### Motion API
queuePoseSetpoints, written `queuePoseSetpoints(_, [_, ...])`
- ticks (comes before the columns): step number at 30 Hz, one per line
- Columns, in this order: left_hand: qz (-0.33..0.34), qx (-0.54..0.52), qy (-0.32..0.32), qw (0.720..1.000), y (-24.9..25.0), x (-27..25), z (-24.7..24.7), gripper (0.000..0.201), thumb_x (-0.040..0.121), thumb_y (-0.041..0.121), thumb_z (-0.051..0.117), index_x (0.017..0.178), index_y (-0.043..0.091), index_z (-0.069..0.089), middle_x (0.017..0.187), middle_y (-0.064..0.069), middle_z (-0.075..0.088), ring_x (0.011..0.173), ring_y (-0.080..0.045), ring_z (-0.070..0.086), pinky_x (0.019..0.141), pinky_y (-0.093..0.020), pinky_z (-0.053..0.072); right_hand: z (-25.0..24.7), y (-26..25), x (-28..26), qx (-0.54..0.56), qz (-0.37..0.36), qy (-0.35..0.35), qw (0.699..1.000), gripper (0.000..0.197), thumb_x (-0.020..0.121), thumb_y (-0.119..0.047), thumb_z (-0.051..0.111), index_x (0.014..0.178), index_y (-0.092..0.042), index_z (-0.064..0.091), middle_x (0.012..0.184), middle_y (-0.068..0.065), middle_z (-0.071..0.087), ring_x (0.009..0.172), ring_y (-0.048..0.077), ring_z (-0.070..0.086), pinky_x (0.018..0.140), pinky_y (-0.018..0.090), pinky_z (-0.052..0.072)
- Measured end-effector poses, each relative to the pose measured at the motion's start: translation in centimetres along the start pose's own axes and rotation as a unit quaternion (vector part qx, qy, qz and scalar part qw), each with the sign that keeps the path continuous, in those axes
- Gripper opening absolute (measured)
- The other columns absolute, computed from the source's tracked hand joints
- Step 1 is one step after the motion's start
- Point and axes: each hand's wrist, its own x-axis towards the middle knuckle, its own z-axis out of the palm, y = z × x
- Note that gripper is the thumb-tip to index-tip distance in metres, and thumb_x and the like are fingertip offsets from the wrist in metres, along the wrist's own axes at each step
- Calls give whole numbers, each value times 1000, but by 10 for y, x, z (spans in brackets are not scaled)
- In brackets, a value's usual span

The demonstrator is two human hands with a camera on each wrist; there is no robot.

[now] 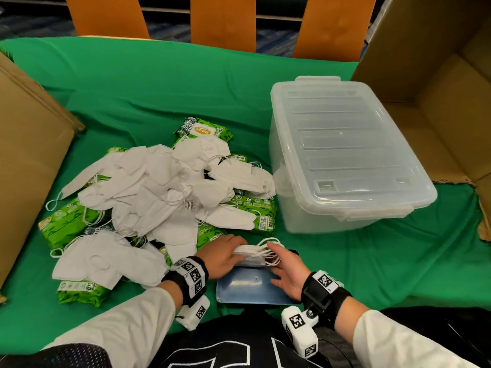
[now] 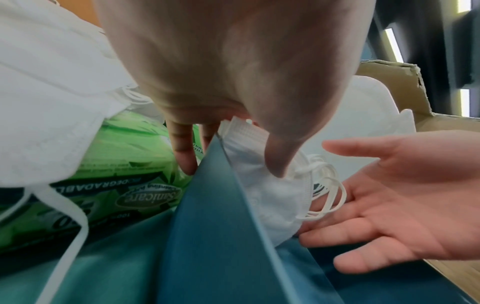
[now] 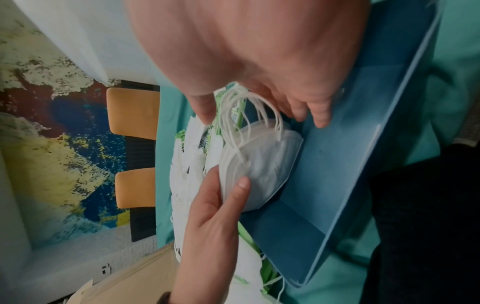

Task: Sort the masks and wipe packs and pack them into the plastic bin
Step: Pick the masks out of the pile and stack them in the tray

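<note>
Stack of folded white masks [image 1: 248, 254] low centre of head view, on far edge of blue lid [image 1: 252, 286] lying flat on green cloth [image 1: 159, 83]. Left hand [image 1: 224, 254] on stack's left side, thumb and fingers curled round its edge, gripping; in left wrist view thumb over top of stack [image 2: 262, 174], fingers [image 2: 183, 152] down behind lid's rim [image 2: 207, 205]. Right hand [image 1: 288, 270] at stack's right side, palm facing it, fingers spread and fairly straight, fingertips among ear loops, holding nothing; right wrist view: fingers [image 3: 319, 115] touching lid [image 3: 350, 164] just beside stack [image 3: 259, 164], loops sticking up under thumb. Loose heap of white masks [image 1: 159, 187] left of centre in head view, spread over green wipe packs [image 1: 70, 225]; more packs poking out at top [image 1: 203, 130], right [image 1: 255, 211] and lower left [image 1: 82, 289] of heap. Clear plastic bin [image 1: 342, 155] right of centre, bottom-up or lidded, cannot tell which; nothing seen inside. Heap's right edge just beside bin's left wall. Open cardboard box [image 1: 438, 88] upper right, cardboard flap [image 1: 29, 144] at left edge. Three orange chair backs [image 1: 223, 19] along top. Marker-tagged black wristbands on both wrists, white sleeves, dark jersey at bottom.
</note>
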Motion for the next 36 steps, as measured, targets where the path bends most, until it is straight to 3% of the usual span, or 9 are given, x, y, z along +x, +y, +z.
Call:
queuePoseSetpoints(4, [-2,12,-15,1000,1,0,0,53,97,45,60,144,26,46,130,-4,54,118,-23,53,99,-34,43,-6,0,-2,-9,3,-7,1000,35,97,-46,61,122,-23,68,116,-2,75,112,16,62,99,45,36])
queuePoseSetpoints(7, [-7,29,-29,999,2,-1,-3,65,94,49,63,149,26,40,135,-5,51,123,-24,51,102,-35,43,-11,-5,-6,-20,-6,-1,1000,40,98,-44,60,125,-16,68,112,1,77,108,19,66,94,42,42])
queuePoseSetpoints(11, [-2,-5,-27,1000,2,-8,-16,72,87,59,68,148,33,40,139,0,49,126,-20,49,103,-33,43,-23,-27,-33,-59,-7,-25,998,40,95,-41,64,123,-12,67,119,9,74,117,24,64,110,43,40])
queuePoseSetpoints(14, [7,-43,-11,999,0,-12,-34,70,84,64,67,144,37,43,137,7,51,124,-11,50,102,-28,43,-22,-53,-60,-77,-51,-22,995,42,89,-31,69,126,-14,62,127,6,66,122,22,58,112,46,41])
queuePoseSetpoints(18, [21,-104,19,994,-11,-10,-63,55,87,61,67,133,33,56,121,8,60,111,-6,57,97,-28,47,7,-82,-64,-94,-141,-33,985,38,98,-21,63,136,-21,58,133,1,64,126,16,55,111,46,42])
queuePoseSetpoints(26, [-33,-149,127,980,-51,32,-140,22,93,34,69,111,22,70,98,3,71,93,-15,65,89,-34,53,84,-127,23,-78,-193,71,975,38,98,-22,63,136,-21,57,137,5,57,127,24,49,106,45,41])
queuePoseSetpoints(31, [-95,-146,148,974,-79,74,-179,14,93,23,68,107,23,72,101,1,72,96,-18,66,92,-33,53,104,-150,83,-71,-204,167,962,45,99,-13,58,143,-10,51,143,13,53,126,30,50,98,34,39])
queuePoseSetpoints(33, [-108,-139,139,975,-87,92,-189,15,94,22,67,108,23,71,103,0,72,97,-20,66,91,-32,52,106,-157,105,-82,-203,191,957,45,100,-11,55,145,-9,48,143,15,53,116,27,51,95,31,39])
queuePoseSetpoints(36, [-109,-104,111,982,-95,119,-196,20,96,22,64,114,21,71,113,-5,71,105,-25,65,91,-31,51,104,-169,133,-106,-199,216,950,44,100,-12,55,144,-9,49,143,18,54,119,31,54,101,33,42])
